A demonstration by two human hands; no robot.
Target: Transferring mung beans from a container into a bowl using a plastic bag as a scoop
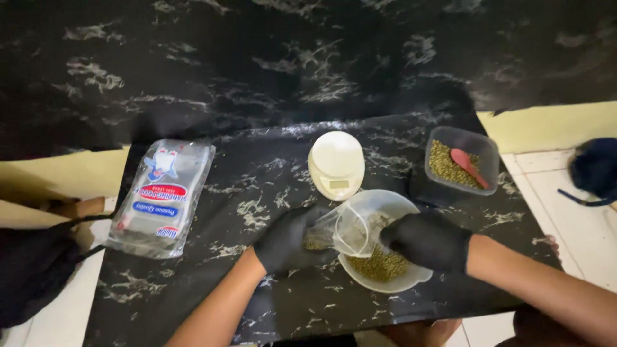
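My left hand [290,241], gloved in black, has its fingers closed around the bottom of a small clear plastic bag [337,232], pinching the end where a few green beans have settled. My right hand [427,241], also in a black glove, grips the bag's open mouth with its fingers curled shut (the fingertips themselves are hidden behind the glove). The bag lies on its side, held over the white bowl [411,275], which carries a heap of green beans [382,265] in its near half. At twelve o'clock from the bowl, just beside its rim, sits a small white kitchen scale [336,164]. At two o'clock stands a dark square tub [491,154] of the same beans with a red spoon [469,166] resting in it. Well off at nine o'clock lies a pack of clear bags [160,196] on the black marbled table [244,186]
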